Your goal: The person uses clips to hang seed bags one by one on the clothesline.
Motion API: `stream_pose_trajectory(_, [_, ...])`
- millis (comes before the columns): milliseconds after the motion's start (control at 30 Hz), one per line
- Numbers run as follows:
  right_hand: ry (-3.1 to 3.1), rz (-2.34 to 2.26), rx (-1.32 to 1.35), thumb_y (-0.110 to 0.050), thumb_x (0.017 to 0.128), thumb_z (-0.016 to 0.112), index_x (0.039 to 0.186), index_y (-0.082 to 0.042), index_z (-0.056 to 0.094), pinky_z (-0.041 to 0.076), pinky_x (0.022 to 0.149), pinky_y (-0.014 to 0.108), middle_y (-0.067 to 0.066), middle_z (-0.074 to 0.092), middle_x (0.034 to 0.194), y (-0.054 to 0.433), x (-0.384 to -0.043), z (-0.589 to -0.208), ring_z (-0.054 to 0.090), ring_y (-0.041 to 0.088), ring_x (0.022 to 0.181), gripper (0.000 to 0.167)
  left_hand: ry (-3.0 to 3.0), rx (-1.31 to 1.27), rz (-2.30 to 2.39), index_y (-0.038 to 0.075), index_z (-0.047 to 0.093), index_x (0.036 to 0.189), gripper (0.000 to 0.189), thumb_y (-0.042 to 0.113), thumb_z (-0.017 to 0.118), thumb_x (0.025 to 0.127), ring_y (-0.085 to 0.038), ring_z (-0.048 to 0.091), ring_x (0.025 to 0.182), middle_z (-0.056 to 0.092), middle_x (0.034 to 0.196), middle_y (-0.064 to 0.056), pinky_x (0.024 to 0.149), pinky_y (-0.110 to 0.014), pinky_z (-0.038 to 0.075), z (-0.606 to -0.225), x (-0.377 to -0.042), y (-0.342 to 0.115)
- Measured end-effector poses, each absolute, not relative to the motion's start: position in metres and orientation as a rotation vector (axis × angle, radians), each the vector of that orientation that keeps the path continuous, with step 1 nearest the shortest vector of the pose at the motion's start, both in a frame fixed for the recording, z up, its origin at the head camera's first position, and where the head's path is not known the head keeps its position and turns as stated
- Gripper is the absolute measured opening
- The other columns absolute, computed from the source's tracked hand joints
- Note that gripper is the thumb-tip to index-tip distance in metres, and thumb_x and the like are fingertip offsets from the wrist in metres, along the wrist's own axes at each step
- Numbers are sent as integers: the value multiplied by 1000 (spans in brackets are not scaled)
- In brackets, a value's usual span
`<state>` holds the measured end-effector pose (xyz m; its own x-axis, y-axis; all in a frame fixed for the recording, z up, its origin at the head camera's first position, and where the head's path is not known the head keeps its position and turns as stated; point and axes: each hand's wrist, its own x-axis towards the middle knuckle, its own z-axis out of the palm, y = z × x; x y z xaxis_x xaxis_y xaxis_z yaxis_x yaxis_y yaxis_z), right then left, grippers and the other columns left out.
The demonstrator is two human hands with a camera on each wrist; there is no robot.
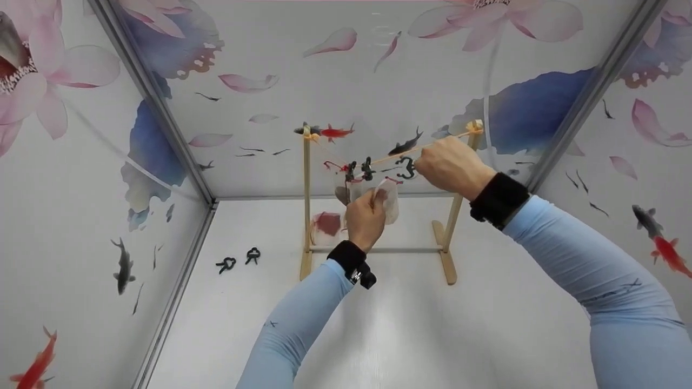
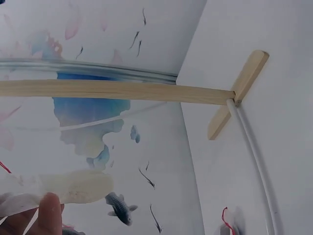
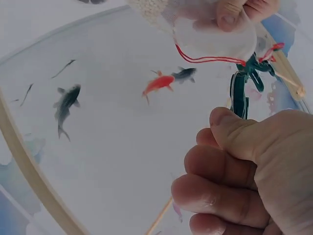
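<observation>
glossy petal-printed walls (image 1: 346,70), left fingers (image 2: 50,211) round sheer mesh pouch (image 3: 210,41), right fingers (image 3: 220,166) round curved clip (image 3: 238,95)

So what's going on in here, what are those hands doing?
Someone is working at a wooden rack with a cord strung across it. Their left hand pinches a small whitish pouch with a red string. Their right hand holds a dark green clip close to the cord. More dark clips are up by the cord, and two loose ones lie on the white surface.
</observation>
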<state>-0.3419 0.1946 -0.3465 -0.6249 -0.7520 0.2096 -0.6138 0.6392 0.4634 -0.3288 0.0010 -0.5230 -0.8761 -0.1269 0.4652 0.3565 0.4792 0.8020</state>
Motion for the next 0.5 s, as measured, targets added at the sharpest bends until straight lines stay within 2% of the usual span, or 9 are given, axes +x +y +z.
stream_pose_trajectory(67, [-2507, -484, 1037, 11, 94, 65, 66, -3, 67, 57, 50, 49, 9, 58, 61, 190, -348, -336, 41, 20, 55, 31, -2252, -170, -1444, 10, 63, 78, 46, 34, 61, 117, -7, 43, 60, 51, 63, 7, 58, -24, 29, -520, -332, 1])
stream_pose_trajectory(167, [-2600, -468, 951, 10, 96, 63, 72, 0, 70, 63, 56, 54, 14, 67, 69, 183, -360, -324, 52, 25, 57, 28, -2236, -148, -1516, 8, 70, 84, 44, 35, 61, 117, -7, 46, 60, 56, 65, 5, 58, -24, 32, -518, -336, 1])
stream_pose_trajectory(233, [-2675, -492, 913, 9, 98, 63, 74, 0, 71, 65, 59, 55, 14, 68, 71, 179, -368, -319, 54, 25, 59, 26, -2222, -132, -1560, 9, 66, 80, 45, 35, 61, 117, -7, 45, 59, 53, 64, 6, 59, -25, 32, -518, -339, 2])
stream_pose_trajectory(300, [-2742, -534, 901, 7, 100, 61, 75, -1, 68, 66, 61, 53, 11, 63, 70, 174, -374, -318, 52, 23, 59, 28, -2211, -108, -1584, 12, 62, 76, 47, 35, 60, 117, -8, 40, 59, 44, 64, 8, 59, -26, 31, -517, -341, 3])
stream_pose_trajectory(433, [-2833, -605, 912, 5, 103, 60, 75, -3, 63, 67, 62, 49, 6, 53, 71, 163, -377, -319, 44, 19, 61, 29, -2196, -66, -1622, 19, 50, 72, 49, 34, 61, 117, -10, 36, 59, 36, 63, 9, 61, -28, 29, -513, -344, 6])
stream_pose_trajectory(500, [-2848, -628, 910, 4, 104, 60, 78, -1, 66, 68, 64, 49, 7, 56, 74, 158, -376, -320, 47, 19, 63, 27, -2205, -59, -1627, 19, 48, 72, 49, 36, 61, 117, -11, 35, 60, 35, 64, 9, 62, -28, 29, -511, -346, 8])
